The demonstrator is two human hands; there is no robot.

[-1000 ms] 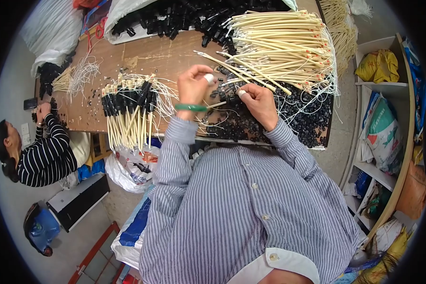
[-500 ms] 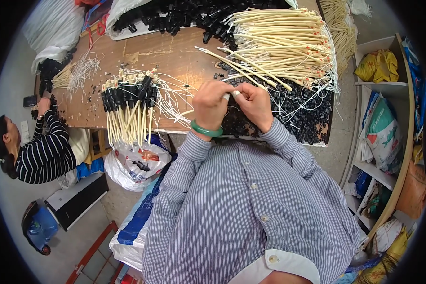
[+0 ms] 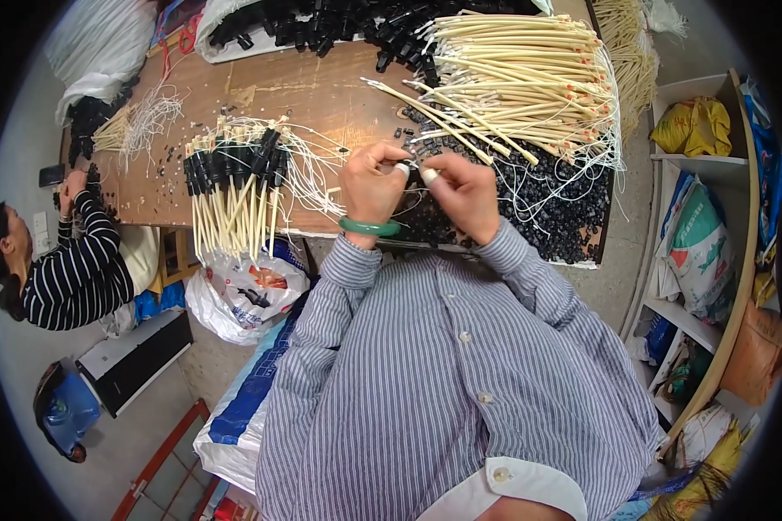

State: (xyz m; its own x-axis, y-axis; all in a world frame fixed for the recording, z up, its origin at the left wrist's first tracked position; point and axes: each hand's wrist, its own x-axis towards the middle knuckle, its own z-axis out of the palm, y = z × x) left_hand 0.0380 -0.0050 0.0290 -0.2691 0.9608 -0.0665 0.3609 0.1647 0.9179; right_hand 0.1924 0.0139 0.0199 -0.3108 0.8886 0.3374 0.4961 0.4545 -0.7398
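Note:
Just above the table's near edge, my left hand (image 3: 374, 184), with a green bangle at the wrist, is closed in a pinch. My right hand (image 3: 462, 195) pinches opposite it, a small gap apart. Both thumbs have white wrapping. Whatever sits between the fingertips is too small to make out; a thin white string runs near them. Beneath and beside the hands lie many small black plastic pieces (image 3: 547, 213). Farther off is a large pile of pale yellow tubes (image 3: 521, 82) with white tips and strings. Left of my hands rests a bundle of tubes with black fittings (image 3: 235, 174).
Black plastic parts (image 3: 321, 26) spill from a white sack at the far side of the brown table (image 3: 261, 87). A co-worker in a striped top (image 3: 74, 260) sits at the left end. Shelves with bags (image 3: 699, 252) stand to the right. A plastic bag (image 3: 243, 295) hangs below the edge.
My hands have moved slightly apart, the left one shifting left, and the fingertips no longer meet. The view has shifted a little. The tube piles look unchanged.

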